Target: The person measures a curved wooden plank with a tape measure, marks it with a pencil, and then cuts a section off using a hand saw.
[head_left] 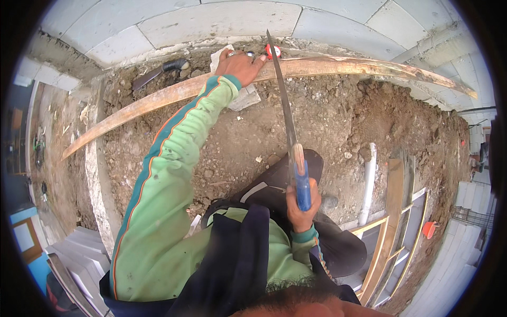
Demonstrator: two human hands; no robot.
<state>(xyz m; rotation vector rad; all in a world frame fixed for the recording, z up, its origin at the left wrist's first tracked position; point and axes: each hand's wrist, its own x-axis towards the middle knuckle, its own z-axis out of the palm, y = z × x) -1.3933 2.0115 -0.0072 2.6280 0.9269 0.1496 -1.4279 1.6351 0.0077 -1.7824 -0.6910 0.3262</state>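
My right hand (304, 208), low and right of centre, is closed around the blue grip of a handsaw (288, 113). Its long, narrow blade points away from me and crosses over a long wooden board (338, 66); whether the teeth touch the wood is not clear. Left of the blade, my left hand (238, 66) grips the board from above, with some fingertips hidden past its far edge. Just beyond the board, close to the left thumb, lies a red and white tape measure (273, 52). A pale block piece (245, 99) sits under the board.
A light block wall (222, 24) runs along the far side. A dark-handled tool (158, 73) lies on the soil left of my hand. To the right are a white pipe (368, 182), a wooden frame (391, 227) and an orange object (429, 229). Grey slabs (79, 256) are stacked lower left.
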